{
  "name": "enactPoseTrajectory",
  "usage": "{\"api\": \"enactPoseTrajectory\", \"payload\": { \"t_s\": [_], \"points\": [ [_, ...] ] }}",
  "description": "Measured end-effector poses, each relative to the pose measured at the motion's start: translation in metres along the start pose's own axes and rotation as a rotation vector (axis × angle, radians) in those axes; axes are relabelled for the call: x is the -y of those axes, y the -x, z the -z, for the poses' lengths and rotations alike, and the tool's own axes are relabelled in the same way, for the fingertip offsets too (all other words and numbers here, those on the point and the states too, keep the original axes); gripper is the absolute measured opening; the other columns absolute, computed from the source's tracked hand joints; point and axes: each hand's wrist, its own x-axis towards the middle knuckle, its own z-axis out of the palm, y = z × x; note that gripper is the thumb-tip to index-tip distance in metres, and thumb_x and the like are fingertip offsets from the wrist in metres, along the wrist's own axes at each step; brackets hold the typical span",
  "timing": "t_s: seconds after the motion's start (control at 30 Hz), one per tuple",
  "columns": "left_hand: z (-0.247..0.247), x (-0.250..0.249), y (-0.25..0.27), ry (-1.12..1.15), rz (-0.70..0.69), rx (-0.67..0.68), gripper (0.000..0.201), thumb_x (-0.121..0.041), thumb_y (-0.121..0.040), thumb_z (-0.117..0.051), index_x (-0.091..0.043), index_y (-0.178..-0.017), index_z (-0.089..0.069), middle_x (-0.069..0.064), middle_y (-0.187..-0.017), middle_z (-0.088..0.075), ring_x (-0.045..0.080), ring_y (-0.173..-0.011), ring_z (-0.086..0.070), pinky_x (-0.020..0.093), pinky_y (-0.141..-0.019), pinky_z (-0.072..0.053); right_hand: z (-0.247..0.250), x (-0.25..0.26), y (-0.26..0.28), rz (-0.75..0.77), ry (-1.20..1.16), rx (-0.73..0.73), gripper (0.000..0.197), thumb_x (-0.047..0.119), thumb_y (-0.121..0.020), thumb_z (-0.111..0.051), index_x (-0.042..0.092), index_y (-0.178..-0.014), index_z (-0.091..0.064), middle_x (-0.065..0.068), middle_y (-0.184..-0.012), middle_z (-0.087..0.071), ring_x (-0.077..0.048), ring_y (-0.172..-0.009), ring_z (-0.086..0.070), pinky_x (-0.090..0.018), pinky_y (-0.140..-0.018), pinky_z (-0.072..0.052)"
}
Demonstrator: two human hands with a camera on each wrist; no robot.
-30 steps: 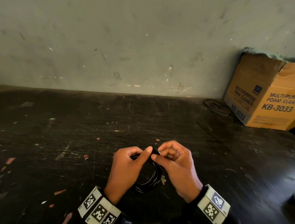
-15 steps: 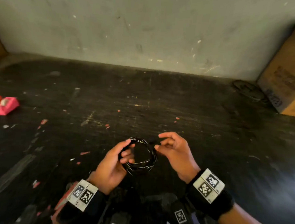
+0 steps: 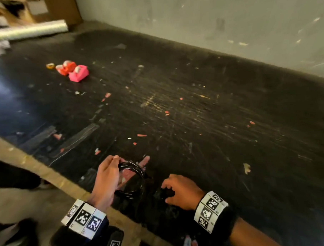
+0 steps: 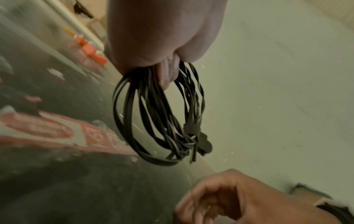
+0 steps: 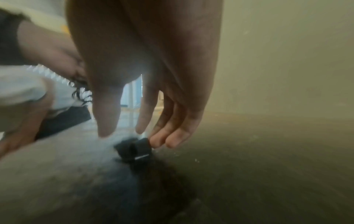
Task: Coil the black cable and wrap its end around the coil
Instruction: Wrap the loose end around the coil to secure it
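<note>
The left hand (image 4: 159, 37) pinches the top of the light, floppy cable coil (image 4: 159, 115) near the tabletop's front edge; the right hand (image 3: 181, 191), loosely spread, holds nothing; best gripped across all loops.

Black cable (image 3: 132, 177) against a scratched black table (image 3: 194, 106); pink block (image 3: 78, 73), orange-red block (image 3: 67, 67), grey wall (image 3: 227, 17).

1. The coiled cable (image 3: 132, 177) hangs from the left hand (image 3: 106, 179), above the table's (image 3: 203, 111) near edge.
2. The right hand (image 3: 181, 191) is just right of the coil, over a small block (image 5: 135, 149) on the table.
3. Tape dispensers (image 3: 72, 70) sit far left, before a roll (image 3: 27, 32).
</note>
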Motion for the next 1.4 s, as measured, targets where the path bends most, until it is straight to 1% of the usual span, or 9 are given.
{"api": "enactPoseTrajectory", "payload": {
  "t_s": [0.1,0.13,0.2,0.3,0.43,0.53,0.83,1.1,1.4],
  "points": [
    [-0.004,-0.010,0.015,-0.062,-0.028,0.126,0.023,-0.005,-0.101,-0.030,-0.002,-0.086,-0.047,0.003,-0.038,-0.043,0.044,-0.040,-0.051,0.048,-0.065,-0.053,-0.004,0.001,-0.005,0.001,0.077,0.002,0.028,0.015,-0.086,-0.060,0.021,-0.114,-0.062,-0.004,-0.120,-0.059,-0.023,-0.112,-0.059,-0.035,-0.095,-0.048],
    [-0.004,-0.006,0.014,-0.100,-0.034,0.178,0.023,-0.006,-0.101,-0.031,0.000,-0.087,-0.048,0.004,-0.040,-0.053,0.054,-0.078,-0.049,0.048,-0.061,-0.052,-0.003,0.001,-0.006,0.001,0.078,-0.015,0.026,0.015,-0.087,-0.058,0.020,-0.112,-0.064,-0.005,-0.120,-0.061,-0.023,-0.111,-0.059,-0.034,-0.095,-0.047],
    [-0.002,0.007,0.004,-0.217,-0.063,0.320,0.029,-0.018,-0.100,-0.039,-0.002,-0.081,-0.053,0.011,-0.085,-0.078,0.010,-0.084,-0.043,0.023,-0.066,-0.052,0.004,0.001,-0.005,-0.017,0.016,-0.105,0.020,0.015,-0.087,-0.059,0.018,-0.104,-0.069,-0.004,-0.111,-0.067,-0.022,-0.103,-0.064,-0.032,-0.091,-0.050],
    [-0.009,0.028,-0.010,-0.563,-0.214,0.493,0.035,-0.047,-0.089,-0.050,-0.022,-0.067,-0.060,-0.012,-0.126,-0.063,0.000,-0.127,-0.044,0.031,-0.113,-0.028,0.025,0.002,0.004,-0.044,-0.205,-0.273,0.012,0.012,-0.083,-0.066,0.015,-0.092,-0.072,0.000,-0.088,-0.069,-0.017,-0.085,-0.068,-0.028,-0.081,-0.054],
    [-0.054,0.024,0.008,-0.635,-0.395,0.686,0.032,-0.030,-0.092,-0.056,-0.022,-0.062,-0.052,-0.015,-0.051,-0.056,-0.007,-0.065,-0.050,0.004,-0.072,-0.036,0.056,0.005,0.031,0.015,-0.315,-0.412,0.007,0.008,-0.082,-0.069,0.011,-0.088,-0.071,-0.005,-0.087,-0.071,-0.016,-0.080,-0.067,-0.028,-0.075,-0.054],
    [-0.082,0.027,0.012,-0.515,-0.520,0.769,0.033,-0.024,-0.095,-0.053,-0.011,-0.065,-0.056,-0.008,-0.056,-0.048,0.000,-0.055,-0.043,0.024,-0.054,-0.036,0.066,-0.005,0.053,-0.007,-0.299,-0.553,0.002,0.009,-0.081,-0.069,0.010,-0.081,-0.070,-0.003,-0.079,-0.070,-0.016,-0.074,-0.066,-0.028,-0.069,-0.051],
    [-0.161,0.027,0.032,-0.579,-0.798,0.889,0.042,-0.019,-0.095,-0.051,-0.027,-0.053,-0.044,-0.018,-0.051,-0.055,0.000,-0.047,-0.046,0.016,-0.049,-0.030,0.082,-0.043,0.086,-0.558,-1.088,-0.844,0.012,0.000,-0.090,-0.056,0.006,-0.080,-0.058,-0.009,-0.062,-0.059,-0.011,-0.041,-0.053,-0.018,-0.039,-0.043],
    [-0.189,-0.009,0.037,-0.365,-0.280,0.961,0.047,-0.019,-0.095,-0.050,-0.024,-0.049,-0.057,-0.012,-0.038,-0.040,0.000,-0.035,-0.035,0.017,-0.037,-0.024,0.108,-0.049,0.139,-0.136,-0.785,-0.768,0.023,-0.009,-0.083,-0.065,0.000,-0.104,-0.066,-0.013,-0.099,-0.067,-0.016,-0.088,-0.066,-0.025,-0.084,-0.053],
    [-0.201,-0.038,0.038,-0.349,-0.069,0.783,0.038,-0.052,-0.090,-0.048,-0.015,-0.085,-0.057,-0.005,-0.050,-0.041,0.006,-0.040,-0.037,0.021,-0.038,-0.027,0.139,-0.032,0.169,-0.034,-0.860,-0.863,0.011,0.002,-0.083,-0.070,0.012,-0.088,-0.067,0.000,-0.062,-0.069,-0.011,-0.053,-0.064,-0.022,-0.053,-0.054]
  ]
}}
